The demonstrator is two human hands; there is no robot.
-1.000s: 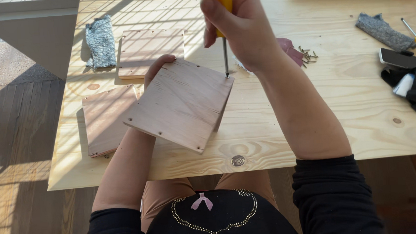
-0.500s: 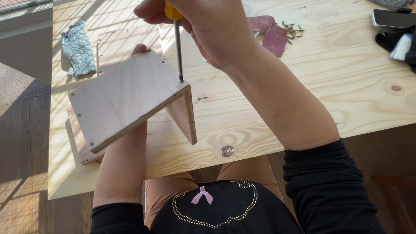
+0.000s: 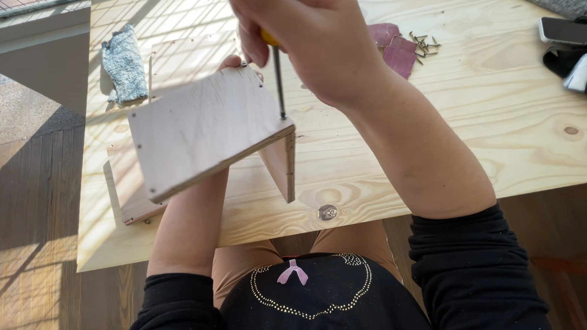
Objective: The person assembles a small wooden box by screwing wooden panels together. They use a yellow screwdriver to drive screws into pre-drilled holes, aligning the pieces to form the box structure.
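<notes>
Right hand gripped the screwdriver upright, tip down on the panel corner mid-frame, left fingers curled over its far edge.

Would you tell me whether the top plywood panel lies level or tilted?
Tilted: the plywood panel slopes, its right edge on an upright board.

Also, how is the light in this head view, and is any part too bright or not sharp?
Head view: hard sunlight from the upper left washes out the far table; the arms throw long shadows on the floor; the right hand, close to the lens, is slightly soft; the plywood panel and screwdriver shaft stay sharp.
</notes>
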